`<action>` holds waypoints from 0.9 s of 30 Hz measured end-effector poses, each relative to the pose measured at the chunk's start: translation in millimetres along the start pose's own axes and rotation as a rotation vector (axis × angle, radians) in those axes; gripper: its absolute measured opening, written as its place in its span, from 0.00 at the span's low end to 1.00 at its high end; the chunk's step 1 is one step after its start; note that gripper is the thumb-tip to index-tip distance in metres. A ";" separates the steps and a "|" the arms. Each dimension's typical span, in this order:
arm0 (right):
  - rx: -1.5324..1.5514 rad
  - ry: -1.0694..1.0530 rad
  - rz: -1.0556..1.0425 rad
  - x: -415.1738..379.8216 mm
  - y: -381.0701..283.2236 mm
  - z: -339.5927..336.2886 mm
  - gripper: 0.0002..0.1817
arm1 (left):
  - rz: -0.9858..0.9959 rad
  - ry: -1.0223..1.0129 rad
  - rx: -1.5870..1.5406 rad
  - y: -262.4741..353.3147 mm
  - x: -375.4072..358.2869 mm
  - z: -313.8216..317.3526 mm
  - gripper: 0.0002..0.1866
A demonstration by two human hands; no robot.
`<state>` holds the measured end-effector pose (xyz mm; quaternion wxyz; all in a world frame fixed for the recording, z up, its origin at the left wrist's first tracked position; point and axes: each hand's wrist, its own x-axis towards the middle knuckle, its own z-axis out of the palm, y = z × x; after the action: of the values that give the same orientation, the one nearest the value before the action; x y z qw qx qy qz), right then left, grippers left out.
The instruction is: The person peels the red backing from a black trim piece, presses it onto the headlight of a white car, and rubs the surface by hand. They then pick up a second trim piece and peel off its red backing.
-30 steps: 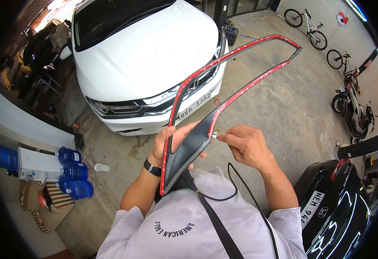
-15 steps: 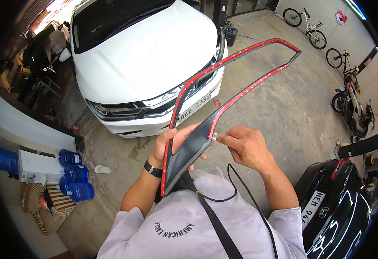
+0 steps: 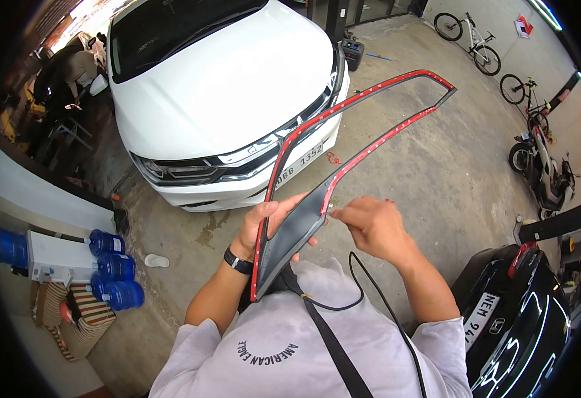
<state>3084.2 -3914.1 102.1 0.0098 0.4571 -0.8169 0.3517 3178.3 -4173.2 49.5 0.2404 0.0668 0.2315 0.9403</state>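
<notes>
A dark frame-shaped trim piece [image 3: 293, 233] with red tape strips along its edges is held up in front of my chest. My left hand [image 3: 267, 225] grips its wide lower end, thumb over the near strip and fingers behind the panel. Close to the end of the inner red strip [image 3: 325, 201], my right hand [image 3: 370, 224] is closed in a pinch. Whatever lies between its fingertips is too small to name. The far, pointed end of the trim reaches out over the floor.
A white car [image 3: 224, 86] stands ahead, with a black car [image 3: 516, 318] at the right. Blue water bottles [image 3: 115, 266] are at the left. Bicycles [image 3: 476, 50] and a scooter [image 3: 539, 172] stand along the right wall. A person [image 3: 81, 69] bends at the far left.
The far end of the trim has dipped slightly toward me and left. Its lower end has shifted a little right with my left hand. My right hand stays pinched near the inner strip.
</notes>
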 end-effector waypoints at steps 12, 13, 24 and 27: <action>0.027 -0.099 -0.049 -11.8 9.2 -4.9 0.11 | -0.033 0.019 0.037 -5.5 3.3 -3.6 0.62; 0.026 -0.095 -0.049 -11.2 8.1 -2.3 0.11 | -0.050 0.016 0.036 -4.9 3.2 -3.8 0.62; -0.041 -0.072 -0.026 -12.6 4.8 -3.8 0.10 | -0.062 0.016 0.062 -4.8 2.3 1.0 0.62; -0.034 -0.061 -0.037 -12.7 4.6 -2.3 0.09 | -0.057 0.033 0.062 -4.9 0.7 1.6 0.63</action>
<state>3087.5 -3901.9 97.0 -0.0007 0.4823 -0.8141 0.3234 3180.2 -4168.4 48.6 0.2612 0.0520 0.2664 0.9264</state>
